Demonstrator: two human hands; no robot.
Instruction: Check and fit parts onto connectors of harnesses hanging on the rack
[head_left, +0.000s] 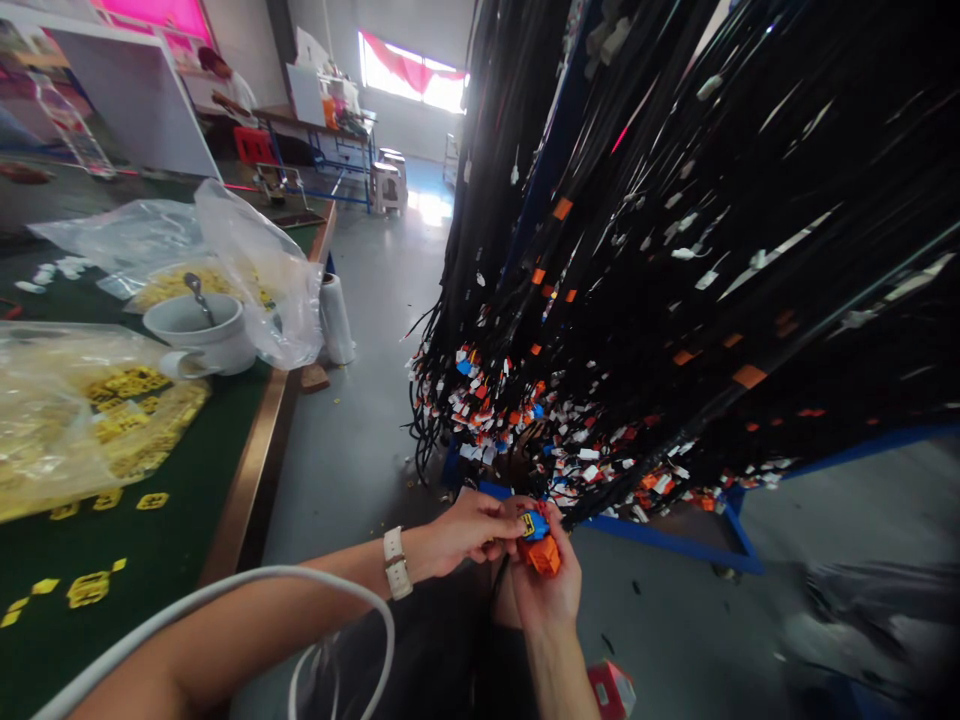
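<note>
In the head view my right hand [555, 592] is closed around a blue wire connector [537, 526] and an orange wire connector [543, 556], side by side. A small yellow plastic clip [528, 525] sits against the face of the blue connector. My left hand [474, 530], wearing a pale wristwatch [397, 564], pinches at this clip with thumb and finger; whether it is fully seated is too small to tell. Behind the hands, black cable harnesses [645, 300] hang in a dense bundle, their ends carrying white, orange and blue connectors.
A green table [187, 490] on my left carries bags of yellow clips [135, 400], loose clips and a white mug [210, 335] with a spoon. A blue rack frame [675, 545] stands under the harnesses. A white cable [300, 572] crosses my left arm. Another person [232, 90] sits far back.
</note>
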